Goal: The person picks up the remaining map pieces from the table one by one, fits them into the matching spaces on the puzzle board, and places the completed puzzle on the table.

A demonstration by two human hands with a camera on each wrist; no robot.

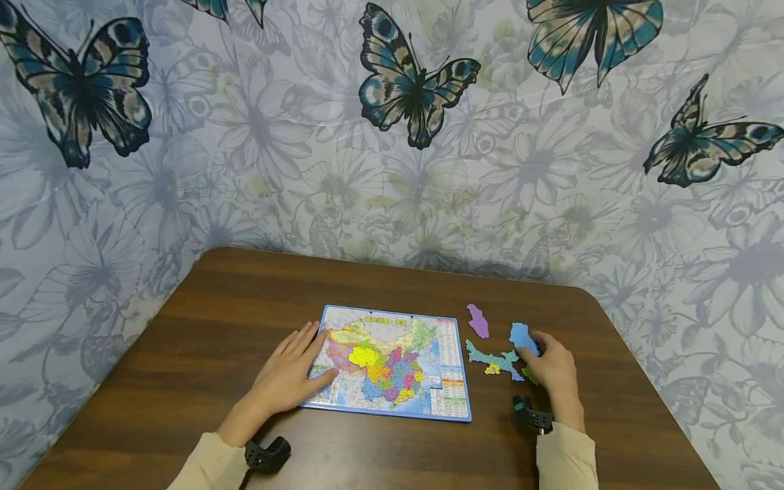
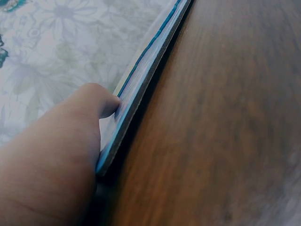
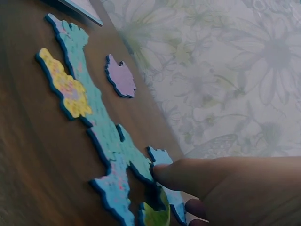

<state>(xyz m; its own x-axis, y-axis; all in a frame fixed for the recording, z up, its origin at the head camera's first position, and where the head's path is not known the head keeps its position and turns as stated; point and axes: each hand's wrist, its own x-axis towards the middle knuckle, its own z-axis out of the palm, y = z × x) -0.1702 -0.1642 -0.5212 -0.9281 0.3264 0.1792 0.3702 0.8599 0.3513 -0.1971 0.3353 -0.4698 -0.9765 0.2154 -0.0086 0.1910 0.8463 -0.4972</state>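
Observation:
A map puzzle board (image 1: pixel 450 401) with a blue rim lies on the table. My left hand (image 1: pixel 290 374) rests on its left side, fingers extended and thumb over the front left corner; in the left wrist view the thumb (image 2: pixel 96 101) touches the board's edge (image 2: pixel 136 101). To the right of the board, my right hand (image 1: pixel 551 364) holds a light blue puzzle piece (image 1: pixel 520 335) between thumb and fingers. Close by lie a long teal and blue piece (image 3: pixel 89 89), a yellow piece (image 3: pixel 66 84) and a green piece (image 3: pixel 155 215), partly hidden by the hand in the head view.
A purple puzzle piece (image 1: pixel 478 321) lies beyond the teal one, near the board's far right corner. The brown wooden table (image 1: pixel 257 286) backs onto a wall covering (image 1: pixel 294 170) printed with flowers and butterflies. Each wrist wears a black band (image 1: pixel 267 454).

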